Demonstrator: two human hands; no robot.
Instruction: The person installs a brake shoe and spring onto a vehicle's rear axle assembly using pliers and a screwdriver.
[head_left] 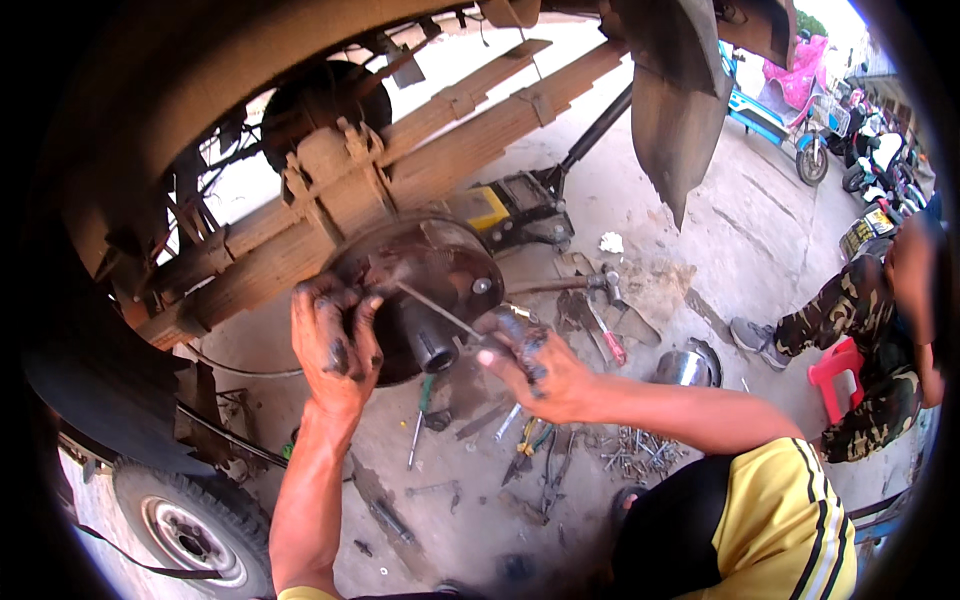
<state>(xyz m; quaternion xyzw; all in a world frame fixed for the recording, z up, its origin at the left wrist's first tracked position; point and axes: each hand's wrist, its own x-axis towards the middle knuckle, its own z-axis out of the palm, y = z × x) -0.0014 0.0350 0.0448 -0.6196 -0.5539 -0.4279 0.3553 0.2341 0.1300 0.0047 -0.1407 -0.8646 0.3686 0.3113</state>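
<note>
My left hand point(335, 335), grease-blackened, is curled at the left side of a dark, round backing plate point(465, 258) with a short axle stub point(432, 342); what its fingers hold, if anything, I cannot make out. My right hand point(530, 365), also greasy, is closed on a thin metal rod point(440, 308) that slants up to the upper middle of the plate, where its far end sits among darkened parts. Behind the plate run rusty leaf springs point(510, 110). A yellow-and-black floor jack point(495, 205) stands just behind it.
Below lie a hammer point(604, 285), pliers point(527, 445), screwdrivers point(416, 435) and several bolts point(645, 450). A wheel point(190, 530) is lower left. A person in camouflage trousers point(830, 310) sits at right by a red stool point(828, 385). Scooters point(880, 160) stand behind.
</note>
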